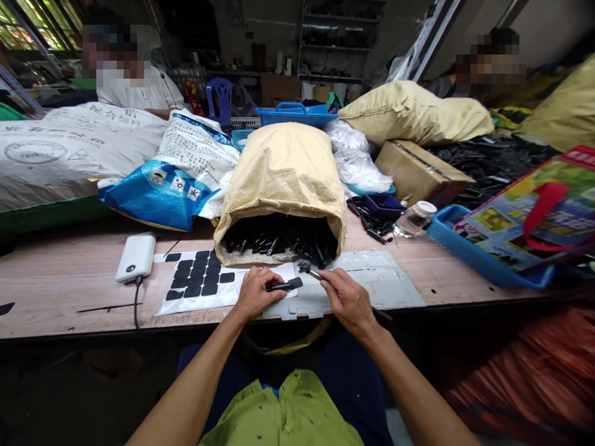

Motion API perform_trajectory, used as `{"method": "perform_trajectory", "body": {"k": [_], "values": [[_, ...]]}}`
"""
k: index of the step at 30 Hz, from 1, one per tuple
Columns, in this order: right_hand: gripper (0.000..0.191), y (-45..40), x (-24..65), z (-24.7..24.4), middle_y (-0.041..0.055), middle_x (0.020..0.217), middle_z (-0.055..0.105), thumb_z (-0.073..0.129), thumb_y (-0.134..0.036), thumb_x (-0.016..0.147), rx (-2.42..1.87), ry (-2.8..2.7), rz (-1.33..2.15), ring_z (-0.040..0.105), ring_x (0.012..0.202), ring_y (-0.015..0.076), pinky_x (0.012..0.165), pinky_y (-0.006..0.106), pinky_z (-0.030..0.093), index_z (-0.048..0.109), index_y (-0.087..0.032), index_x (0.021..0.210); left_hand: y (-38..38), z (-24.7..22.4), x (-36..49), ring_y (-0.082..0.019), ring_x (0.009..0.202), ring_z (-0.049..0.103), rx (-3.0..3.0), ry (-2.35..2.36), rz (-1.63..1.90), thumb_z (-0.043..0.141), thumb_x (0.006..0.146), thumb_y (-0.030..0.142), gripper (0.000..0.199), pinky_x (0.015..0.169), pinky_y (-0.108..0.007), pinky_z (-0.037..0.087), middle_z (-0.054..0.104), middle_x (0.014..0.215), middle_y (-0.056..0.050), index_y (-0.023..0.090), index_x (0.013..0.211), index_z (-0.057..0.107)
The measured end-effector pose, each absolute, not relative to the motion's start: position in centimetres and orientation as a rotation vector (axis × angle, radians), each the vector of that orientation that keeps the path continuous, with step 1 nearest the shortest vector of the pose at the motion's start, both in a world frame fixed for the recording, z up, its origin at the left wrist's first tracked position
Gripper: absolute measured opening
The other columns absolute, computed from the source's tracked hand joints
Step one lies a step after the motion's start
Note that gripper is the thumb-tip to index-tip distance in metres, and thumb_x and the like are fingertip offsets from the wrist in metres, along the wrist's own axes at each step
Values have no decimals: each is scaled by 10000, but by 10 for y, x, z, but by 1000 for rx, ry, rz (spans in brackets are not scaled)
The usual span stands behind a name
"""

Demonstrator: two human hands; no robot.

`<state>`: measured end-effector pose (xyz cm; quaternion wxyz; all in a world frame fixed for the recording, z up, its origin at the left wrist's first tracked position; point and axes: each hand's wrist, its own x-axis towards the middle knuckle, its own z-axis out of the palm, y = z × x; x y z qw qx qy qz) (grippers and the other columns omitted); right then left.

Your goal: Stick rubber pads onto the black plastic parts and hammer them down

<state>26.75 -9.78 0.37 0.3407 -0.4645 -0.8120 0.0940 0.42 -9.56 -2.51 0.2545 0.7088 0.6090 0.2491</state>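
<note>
My left hand [255, 292] is closed around a slim black plastic piece [281, 286], with a flat dark square-like part at its right end. In my right hand [346, 298] is a short thin tool [310, 269] with a pale metallic shaft and a dark head; its exact kind is unclear. The head points left, just above and apart from the black piece. Left of my left hand lies a white sheet [163, 308] bearing several black rounded-square stickers [199, 272]. Beyond both hands, a tan sack [288, 167] gapes toward me, filled with black pieces [264, 238].
A grey board [395, 288] lies under my hands. Left stand a white power bank [136, 257] with a cable and a blue-white bag [176, 179]. Right are a clear jar [416, 218], a cardboard box [418, 173] and a blue tray [488, 260]. Two people sit beyond.
</note>
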Motion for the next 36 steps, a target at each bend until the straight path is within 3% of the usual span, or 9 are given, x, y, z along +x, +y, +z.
{"method": "perform_trajectory", "body": {"k": [14,20,26,30,36], "values": [[379,-126,214,10,54,921,635,449,-211,1024,-1221,-2170,224,620,835,187,716,284,487,625,-332,1337,-95,-29,3,-257,968,521,2024,1687,612,798,767,404,255,807,-353,366,662,939,-21,220,902,683],[367,-127,215,8,50,877,633,505,-165,978,-1290,-2293,115,587,763,178,628,273,426,674,-319,1265,-96,-27,3,-253,967,519,2013,1672,613,793,774,417,252,826,-358,366,658,924,-20,224,885,675],[387,-129,225,12,37,930,649,472,-180,1014,-1329,-2201,120,625,847,157,702,246,442,633,-320,1337,-97,-27,4,-246,953,528,1964,1675,685,823,745,368,199,829,-351,373,680,909,-12,256,882,730],[352,-131,231,8,23,916,650,491,-178,1011,-1378,-2242,150,629,818,146,684,239,440,664,-316,1285,-97,-27,6,-244,945,529,1939,1670,709,825,736,346,194,833,-358,369,690,893,-3,274,900,751],[309,-113,260,4,37,1003,679,490,-248,1025,-1378,-2108,123,654,934,171,799,258,484,663,-284,1279,-97,-32,1,-242,941,527,1940,1610,783,772,791,341,188,843,-364,370,673,919,-9,265,955,723]]}}
